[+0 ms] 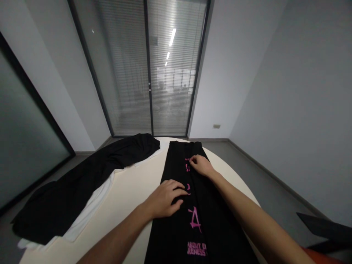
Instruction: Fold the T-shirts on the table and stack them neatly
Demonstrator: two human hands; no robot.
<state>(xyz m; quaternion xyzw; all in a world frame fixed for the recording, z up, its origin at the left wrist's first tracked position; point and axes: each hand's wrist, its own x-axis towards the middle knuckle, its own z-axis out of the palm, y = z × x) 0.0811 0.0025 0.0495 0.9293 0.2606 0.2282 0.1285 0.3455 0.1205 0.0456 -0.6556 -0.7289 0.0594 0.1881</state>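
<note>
My left hand [165,200] lies flat, fingers spread, pressing on the shirt [198,205]; it grips nothing. My right hand [201,165] pinches a fold of the cloth farther up, near the pink print [194,218]. The black shirt lies folded in a long strip down the table [129,190]. It looks soft, light and limp, so I'd take it by the folded edges. I can read "ABOUT" low down; the rest is cut off. A pile [82,183] of black and white cloth lies to my left.
</note>
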